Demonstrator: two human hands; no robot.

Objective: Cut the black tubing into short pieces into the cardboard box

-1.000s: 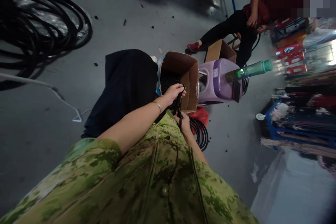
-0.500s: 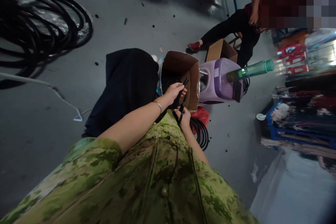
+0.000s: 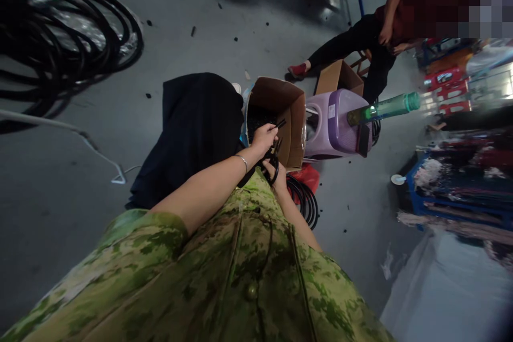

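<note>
Over the open cardboard box (image 3: 290, 117), our left hand (image 3: 262, 138) pinches a short black tube piece (image 3: 279, 124), fingers clamped on it. Our right hand (image 3: 278, 173) has risen since half a second ago and is closed on black scissors (image 3: 273, 159), blades now just below the tube; we judge a cut is being lined up. Black pieces fill the box. Near right lies a black hose coil (image 3: 305, 200); a purple stool (image 3: 334, 128) carrying a green bottle (image 3: 382, 108) stands right. Farther off, a seated person's leg (image 3: 340, 45). Nothing obstructs the hands.
</note>
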